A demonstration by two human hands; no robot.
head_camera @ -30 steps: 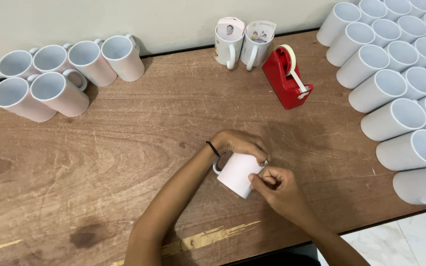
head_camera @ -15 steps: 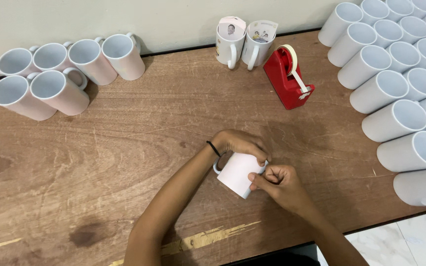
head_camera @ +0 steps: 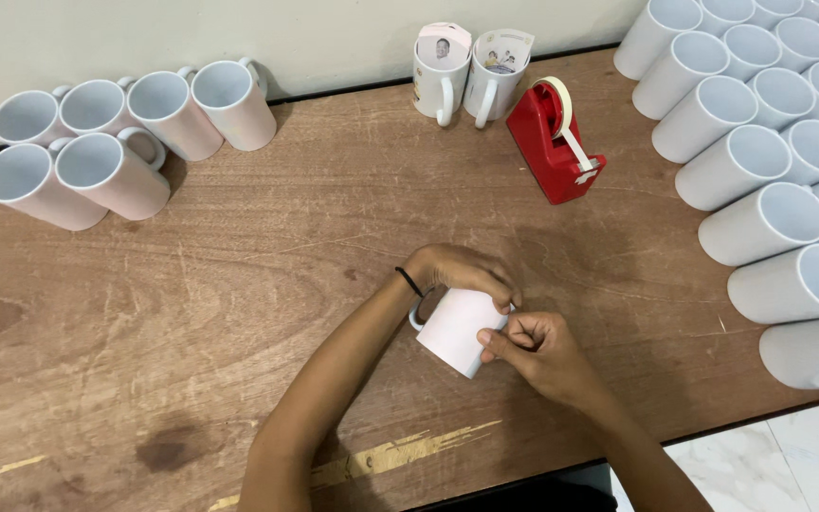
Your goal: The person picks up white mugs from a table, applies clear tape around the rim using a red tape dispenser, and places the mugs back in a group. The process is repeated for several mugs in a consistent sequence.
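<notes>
Mugs (head_camera: 111, 142), six white ones, cluster at the far left of the wooden desk (head_camera: 191, 313). Near the front edge at the middle, the left hand (head_camera: 462, 270) curls its fingers over the top of a white paper-wrapped mug (head_camera: 454, 330) lying tilted on the desk, while the right hand (head_camera: 537, 353) presses pinched fingers against the wrap's right edge. Beyond them stand two mugs with printed wraps (head_camera: 471, 71), then a red tape dispenser (head_camera: 552, 142), and rows of white mugs on their sides (head_camera: 770, 161) fill the right.
</notes>
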